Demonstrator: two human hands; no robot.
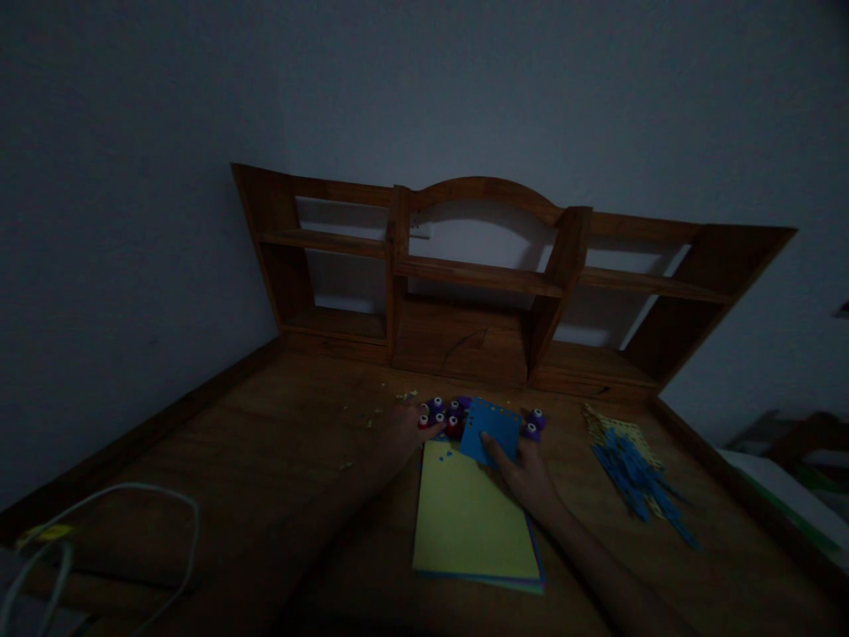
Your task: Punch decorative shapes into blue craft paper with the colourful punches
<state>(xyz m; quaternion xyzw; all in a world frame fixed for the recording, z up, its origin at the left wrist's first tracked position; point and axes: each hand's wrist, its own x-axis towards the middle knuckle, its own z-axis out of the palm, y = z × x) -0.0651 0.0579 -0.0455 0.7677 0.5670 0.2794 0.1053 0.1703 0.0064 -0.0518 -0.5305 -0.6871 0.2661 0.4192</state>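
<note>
My right hand (531, 478) pinches a square blue sheet of paper (491, 423), thumb on top, fingers beneath. Small holes run along the sheet's upper and left edges. My left hand (400, 432) is closed around the left end of a cluster of small purple and red craft punches (454, 423), its thumb lying across the front. White round marks show on the punches. Two more purple punches (533, 426) sit just right of the blue sheet. Below the hands lies a stack of coloured paper (474, 522), yellow on top, with tiny blue punched bits (445, 456) near its upper edge.
Blue paper strips (633, 478) lie over yellow punched strips (630, 433) at right. Pale paper bits (370, 423) are scattered left of the punches. A wooden shelf unit (474, 274) stands along the desk's back. A white cable (192, 522) loops at lower left. The room is dim.
</note>
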